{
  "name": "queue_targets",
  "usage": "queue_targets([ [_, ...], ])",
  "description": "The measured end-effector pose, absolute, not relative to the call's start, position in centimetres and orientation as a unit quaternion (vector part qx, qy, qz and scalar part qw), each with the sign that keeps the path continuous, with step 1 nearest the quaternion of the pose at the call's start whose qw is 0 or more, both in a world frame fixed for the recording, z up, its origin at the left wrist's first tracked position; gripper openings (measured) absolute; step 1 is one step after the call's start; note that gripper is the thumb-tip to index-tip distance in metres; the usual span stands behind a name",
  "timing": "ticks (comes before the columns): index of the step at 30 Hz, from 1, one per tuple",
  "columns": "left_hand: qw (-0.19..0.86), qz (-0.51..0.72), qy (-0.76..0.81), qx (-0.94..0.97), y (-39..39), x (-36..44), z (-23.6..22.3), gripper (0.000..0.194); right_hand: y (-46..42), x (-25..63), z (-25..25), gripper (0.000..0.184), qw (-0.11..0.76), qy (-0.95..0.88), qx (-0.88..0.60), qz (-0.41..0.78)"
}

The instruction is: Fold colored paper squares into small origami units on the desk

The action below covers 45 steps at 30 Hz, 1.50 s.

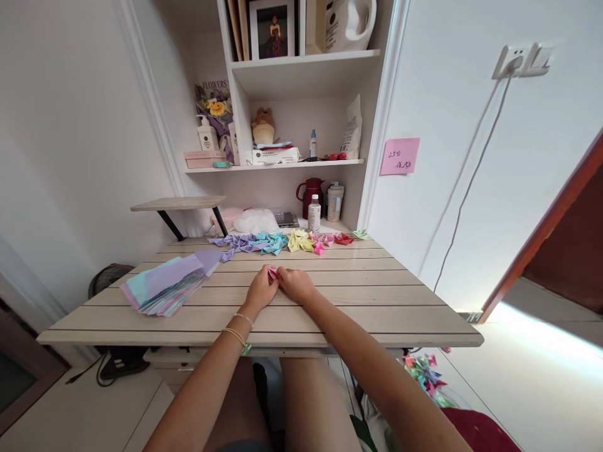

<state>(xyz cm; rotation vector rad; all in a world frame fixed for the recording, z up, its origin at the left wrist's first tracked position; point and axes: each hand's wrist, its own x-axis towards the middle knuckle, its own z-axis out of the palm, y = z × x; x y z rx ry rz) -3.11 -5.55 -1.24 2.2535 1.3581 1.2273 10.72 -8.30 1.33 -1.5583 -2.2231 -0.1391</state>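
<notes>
Near the middle of the slatted wooden table (339, 320), my left hand (260, 290) and my right hand (296, 284) meet around a small folded piece of pink paper (272, 274). The fingers of both hands are pinched on it, and most of the paper is hidden behind them. Beyond my hands lies a row of folded paper pieces: purple (240, 243), light blue (269, 242), yellow (299, 240), pink (319, 247) and red (343, 238). To the left of my left hand rests a fanned stack of coloured paper sheets (167, 285).
A small raised shelf (179, 203) stands at the back left of the table. Behind the row are a clear bottle (314, 213), a dark red jug (311, 191) and a tumbler (335, 202). More folded papers (426, 373) sit low at the right, below the table edge.
</notes>
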Motion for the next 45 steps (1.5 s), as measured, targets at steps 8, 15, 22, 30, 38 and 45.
queue_targets([
  [8,0.104,0.411,0.501,0.755,-5.7,-3.1,-0.9,0.025,-7.8,10.8,0.9,0.023,0.275,-0.748,-0.604,-0.008],
  [15,0.112,0.414,0.487,0.761,-6.1,-3.0,-0.7,0.034,-7.4,11.3,0.6,0.018,0.328,-0.728,-0.601,0.043],
  [22,0.150,0.388,0.423,0.805,-6.6,-2.8,-0.5,0.038,-7.4,11.4,0.6,0.030,0.342,-0.734,-0.582,0.081],
  [30,0.135,0.375,0.441,0.804,-7.2,-2.8,-0.1,0.038,-7.8,11.6,1.0,0.024,0.316,-0.748,-0.580,0.061],
  [38,0.074,0.422,0.528,0.733,-6.8,-2.8,-0.1,0.035,-8.1,11.1,1.2,0.028,0.308,-0.767,-0.561,0.049],
  [45,0.205,0.486,0.427,0.734,-6.2,-3.0,-0.6,0.021,-7.7,11.4,1.0,0.023,0.456,-0.709,-0.504,0.187],
])
